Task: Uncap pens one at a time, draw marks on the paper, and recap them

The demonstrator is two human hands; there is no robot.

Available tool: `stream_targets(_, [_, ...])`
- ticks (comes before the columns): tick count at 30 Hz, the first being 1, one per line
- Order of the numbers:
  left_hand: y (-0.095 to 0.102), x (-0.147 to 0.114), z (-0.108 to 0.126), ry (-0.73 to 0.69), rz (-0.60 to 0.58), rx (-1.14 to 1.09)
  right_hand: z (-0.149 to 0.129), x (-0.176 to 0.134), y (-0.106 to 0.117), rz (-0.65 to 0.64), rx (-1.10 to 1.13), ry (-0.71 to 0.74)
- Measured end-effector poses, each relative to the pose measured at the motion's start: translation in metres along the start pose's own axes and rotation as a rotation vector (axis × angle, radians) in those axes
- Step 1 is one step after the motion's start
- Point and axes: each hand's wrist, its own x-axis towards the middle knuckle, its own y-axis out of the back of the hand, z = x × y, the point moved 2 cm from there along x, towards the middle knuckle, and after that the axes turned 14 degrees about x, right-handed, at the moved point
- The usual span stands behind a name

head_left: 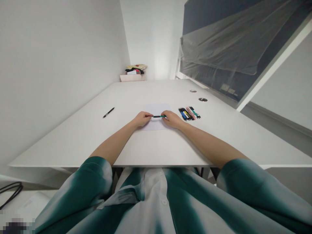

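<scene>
A black and green pen [157,116] is held level between my two hands, above a sheet of white paper [153,126]. The fingertips of my left hand [142,119] pinch its black end. Round its green end the fingers of my right hand [172,119] are closed, and they hide part of it. Just to the right of my right hand lies a row of several pens [189,113] in black, blue, yellow, pink and green. A single black pen [108,112] rests on the table, well to the left of my left hand.
The white table [97,143] reaches to a pale box [133,77] with cloth items at its far end. Two round metal fittings [202,99] are set in the tabletop at right. A plastic-covered dark panel [219,48] stands beyond the right edge; a wall borders the left.
</scene>
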Motion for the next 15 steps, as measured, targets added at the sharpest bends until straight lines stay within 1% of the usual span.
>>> stream_targets(5, [-0.001,-0.0024,0.0026,-0.023,-0.014,-0.055,-0.0022,-0.0012,0.003,-0.02,-0.036,-0.048])
stream_targets(10, [-0.0014,-0.0038,0.0052,-0.011,-0.009,-0.125,-0.0054,-0.0019,0.0059,-0.041,-0.055,-0.066])
stream_targets(15, [-0.0025,-0.0059,0.01,-0.001,0.003,-0.11,-0.0065,-0.0026,0.0059,-0.039,-0.068,-0.072])
